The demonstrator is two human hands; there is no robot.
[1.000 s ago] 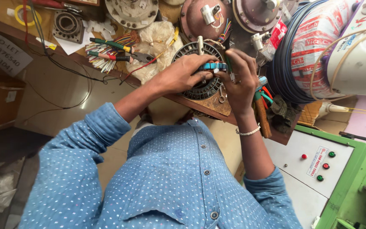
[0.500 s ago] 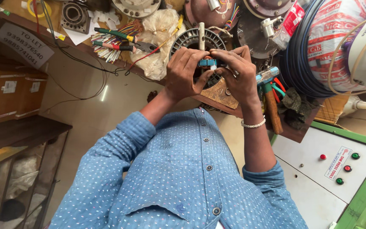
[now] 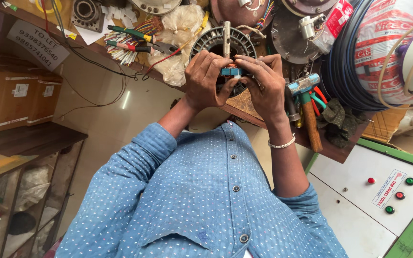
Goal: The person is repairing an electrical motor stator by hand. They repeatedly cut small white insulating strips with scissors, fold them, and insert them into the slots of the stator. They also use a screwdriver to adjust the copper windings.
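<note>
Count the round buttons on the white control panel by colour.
Red buttons: 2
Green buttons: 2
Total on the white control panel: 4

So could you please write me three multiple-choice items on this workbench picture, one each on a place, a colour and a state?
1. Where does the hammer lie?
A. beside the right hand
B. on the floor
C. in a cardboard box

2. What colour is the small part pinched between both hands?
A. yellow
B. blue
C. white

3. What is the left hand doing?
A. resting flat on the bench
B. holding pliers
C. gripping the small part over the round finned stator

Answers: 1 A, the hammer sits on the bench edge by the right hand's wrist side. 2 B, the part shows blue between the fingers. 3 C, its fingers curl onto the part.
</note>
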